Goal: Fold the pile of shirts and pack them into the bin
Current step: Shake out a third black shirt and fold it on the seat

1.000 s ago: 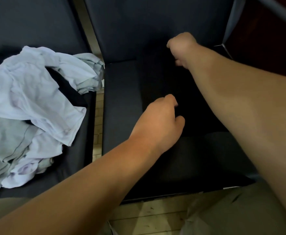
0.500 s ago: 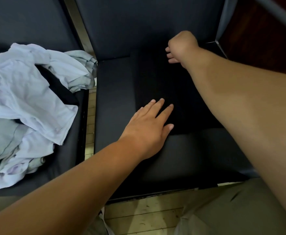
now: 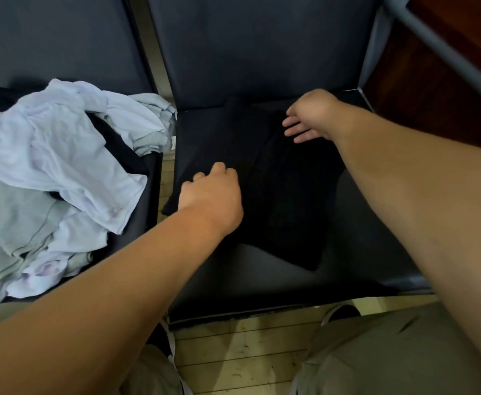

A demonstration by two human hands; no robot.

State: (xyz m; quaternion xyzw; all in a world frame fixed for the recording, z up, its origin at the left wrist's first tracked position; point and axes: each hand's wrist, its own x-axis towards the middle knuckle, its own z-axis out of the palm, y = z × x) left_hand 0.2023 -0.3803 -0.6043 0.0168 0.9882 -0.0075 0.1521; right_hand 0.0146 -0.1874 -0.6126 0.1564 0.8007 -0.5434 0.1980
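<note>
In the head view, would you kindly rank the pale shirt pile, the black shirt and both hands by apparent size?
1. pale shirt pile
2. black shirt, edges blurring into the dark seat
3. left hand and right hand: left looks bigger but is nearer the camera, so unranked

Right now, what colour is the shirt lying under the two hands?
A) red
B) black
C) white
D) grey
B: the black shirt lies spread on the dark seat, with the left hand curled at its left edge and the right hand flat near its top. The white and grey shirts sit apart in a pile off to the left.
</note>
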